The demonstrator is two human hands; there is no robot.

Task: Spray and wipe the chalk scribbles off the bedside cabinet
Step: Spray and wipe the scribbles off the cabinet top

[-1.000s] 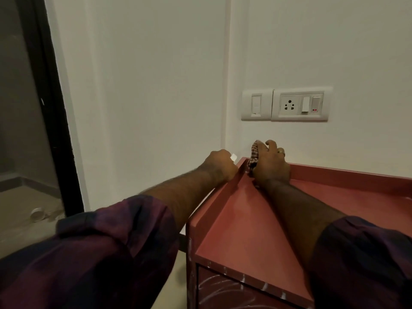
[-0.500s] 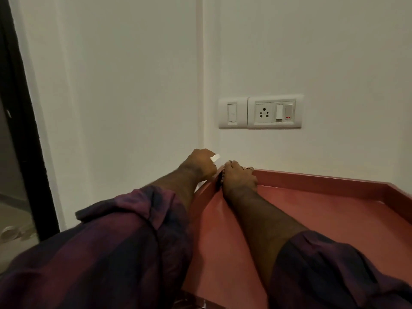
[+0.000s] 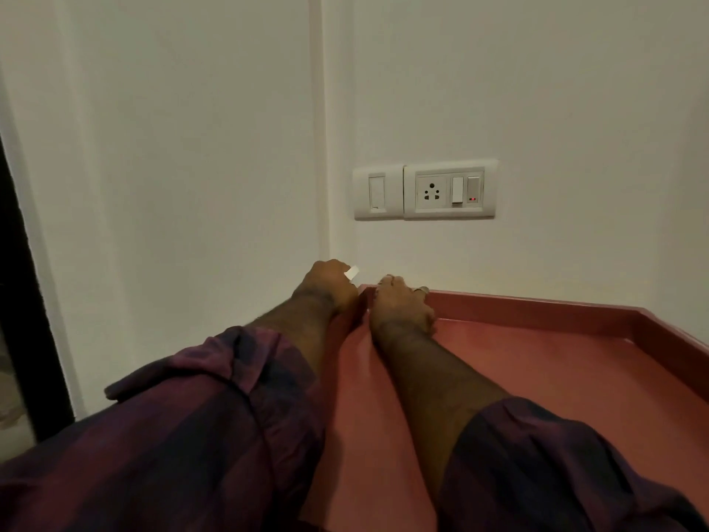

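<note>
The red bedside cabinet has a flat top with a raised rim, and no chalk marks show on the part in view. My right hand lies in the back left corner of the top, fingers curled down over the wiping cloth, which is almost wholly hidden under it. My left hand is just outside the left rim, close to the wall. It grips the spray bottle, of which only a white tip sticks out.
White walls meet in a corner right behind the cabinet. A switch and socket panel sits on the wall above the back rim. A dark door frame stands at the far left. My sleeves cover the cabinet's front edge.
My right hand has dropped from the top of the corner rim down into the corner, covering the checked cloth. The view has swung right and forward, so the scribbled cabinet front is out of sight.
</note>
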